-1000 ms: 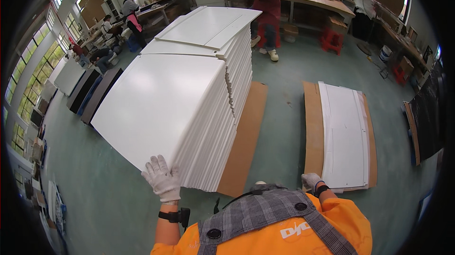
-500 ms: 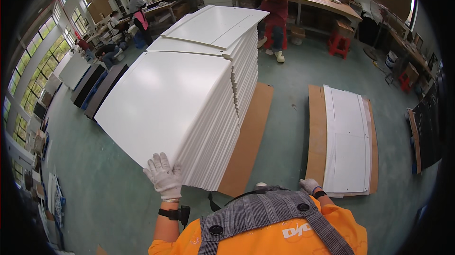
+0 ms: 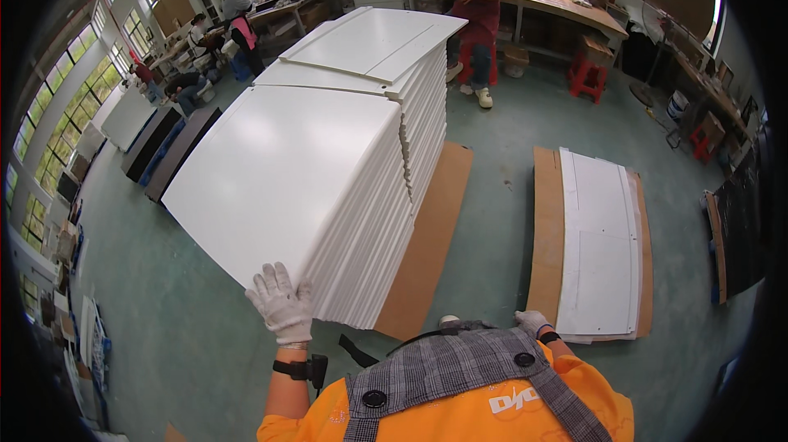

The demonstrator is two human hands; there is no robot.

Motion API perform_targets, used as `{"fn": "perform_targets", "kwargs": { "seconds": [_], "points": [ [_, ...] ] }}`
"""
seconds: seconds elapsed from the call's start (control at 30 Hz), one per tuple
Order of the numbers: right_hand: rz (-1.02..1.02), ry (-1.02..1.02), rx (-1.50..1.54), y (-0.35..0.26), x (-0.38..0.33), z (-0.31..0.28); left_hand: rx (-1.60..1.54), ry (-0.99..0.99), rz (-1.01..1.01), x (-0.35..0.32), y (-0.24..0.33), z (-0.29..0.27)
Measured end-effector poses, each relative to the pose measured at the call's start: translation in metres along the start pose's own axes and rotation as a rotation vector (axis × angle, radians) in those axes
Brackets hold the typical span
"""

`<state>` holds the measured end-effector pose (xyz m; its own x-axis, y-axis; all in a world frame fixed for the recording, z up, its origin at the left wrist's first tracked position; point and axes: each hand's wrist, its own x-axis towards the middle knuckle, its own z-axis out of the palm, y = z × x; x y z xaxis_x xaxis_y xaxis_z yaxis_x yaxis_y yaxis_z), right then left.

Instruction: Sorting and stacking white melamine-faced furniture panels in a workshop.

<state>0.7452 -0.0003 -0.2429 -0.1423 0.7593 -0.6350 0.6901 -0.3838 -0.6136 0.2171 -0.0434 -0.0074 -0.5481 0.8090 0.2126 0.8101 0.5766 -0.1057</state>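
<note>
Left hand (image 3: 281,306), lower left of center: gloved, fingers apart, laid over near corner of tall panel stack (image 3: 287,171). Stack is white, fills center to upper center. Right hand (image 3: 533,323), lower right: gloved, near bottom-left corner of low white sheets (image 3: 603,237) on cardboard (image 3: 548,237); can't tell if gripping. Co-worker (image 3: 476,11) by bench (image 3: 566,17), upper right.

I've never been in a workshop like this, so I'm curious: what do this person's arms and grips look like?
The left grip and right grip wear off-white gloves. The left wrist has a black strap carrying a boxy black device; the right has a black band. The sleeves are orange.
</note>
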Motion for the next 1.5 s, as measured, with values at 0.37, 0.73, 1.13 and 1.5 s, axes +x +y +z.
{"fn": "perform_targets", "kwargs": {
  "seconds": [0.37,0.73,1.13,1.5],
  "points": [
    [0.026,0.004,-0.045,0.007,0.003,0.004,0.012,0.033,0.003,0.0,-0.001,0.0],
    [-0.404,0.037,-0.747,0.024,0.008,0.007,-0.023,0.186,0.051,-0.002,-0.005,0.011],
    [0.181,0.031,-0.128,-0.017,-0.007,0.004,0.104,-0.002,-0.034,-0.002,0.009,-0.012],
    [0.242,0.008,-0.051,-0.018,-0.014,0.007,0.128,-0.003,-0.015,0.001,0.004,-0.003]
  ]
}}
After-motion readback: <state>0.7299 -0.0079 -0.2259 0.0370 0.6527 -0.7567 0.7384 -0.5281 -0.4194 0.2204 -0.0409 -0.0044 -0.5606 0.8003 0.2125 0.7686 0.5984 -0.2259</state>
